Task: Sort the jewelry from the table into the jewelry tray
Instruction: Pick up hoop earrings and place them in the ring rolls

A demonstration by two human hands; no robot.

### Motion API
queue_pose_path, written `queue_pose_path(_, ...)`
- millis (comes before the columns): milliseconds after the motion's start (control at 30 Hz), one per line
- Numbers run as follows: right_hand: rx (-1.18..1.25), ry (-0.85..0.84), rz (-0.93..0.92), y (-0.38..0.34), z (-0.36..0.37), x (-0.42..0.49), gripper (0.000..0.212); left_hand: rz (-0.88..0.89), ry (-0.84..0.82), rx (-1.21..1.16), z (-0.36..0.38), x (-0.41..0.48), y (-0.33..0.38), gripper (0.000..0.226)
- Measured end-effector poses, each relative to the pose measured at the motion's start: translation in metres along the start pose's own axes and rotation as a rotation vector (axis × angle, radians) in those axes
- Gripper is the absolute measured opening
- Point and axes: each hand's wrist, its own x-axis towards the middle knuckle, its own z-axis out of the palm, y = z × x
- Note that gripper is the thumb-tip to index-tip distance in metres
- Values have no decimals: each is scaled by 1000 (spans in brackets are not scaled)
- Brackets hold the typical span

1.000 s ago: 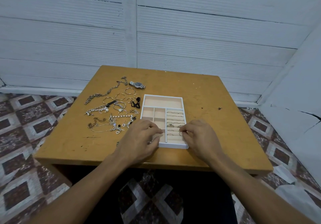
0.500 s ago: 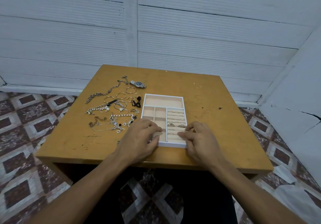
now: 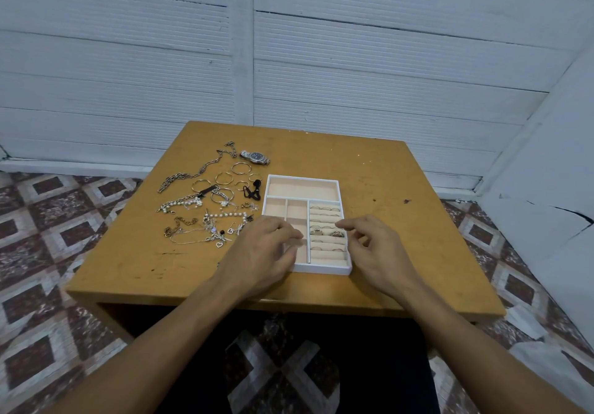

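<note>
A white jewelry tray (image 3: 321, 267) with beige compartments stands on the table in front of me. Several rings (image 3: 324, 230) sit in its ring rolls on the right side. My left hand (image 3: 263, 253) rests on the tray's front left part, fingers lying over the small compartments. My right hand (image 3: 376, 251) hovers at the tray's right edge with loosely curled fingers and nothing visible in them. Left of the tray lies the loose jewelry: a silver watch (image 3: 254, 157), a chain (image 3: 193, 176), hoop bangles (image 3: 239, 168), pearl bracelets (image 3: 183, 203) and heart pendants (image 3: 219, 244).
The wooden table (image 3: 401, 221) stands against a white panelled wall (image 3: 353, 60). A small black item (image 3: 252, 188) lies just beside the tray's back left corner. Patterned floor tiles surround the table, and white plastic (image 3: 546, 368) lies on the floor at right.
My right hand has drawn back from the ring rolls to the tray's right edge and loosened its fingers. My left hand has stayed on the tray.
</note>
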Motion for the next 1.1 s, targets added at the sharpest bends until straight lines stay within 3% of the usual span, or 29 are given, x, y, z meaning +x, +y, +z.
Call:
queue_pose_path(267, -19, -67, -39, -27, 15, 36, 31, -39, 76, 54, -15, 18, -28, 22)
queue_pose_path(500, -134, -161, -69, -54, 47, 92, 35, -249, 38, 136, -33, 35, -92, 30)
queue_pose_path(733, -239, -254, -119, -82, 85, 155, 25, -416, -14, 255, -68, 63, -159, 30)
queue_pose_path(900, -318, -263, -103, -92, 115, 195, 26, -370, -157, 380, -76, 65, -190, 36)
queue_pose_path(1100, -447, -264, -93, -92, 145, 225, 23, -327, -158, 390, -75, 63, -208, 37)
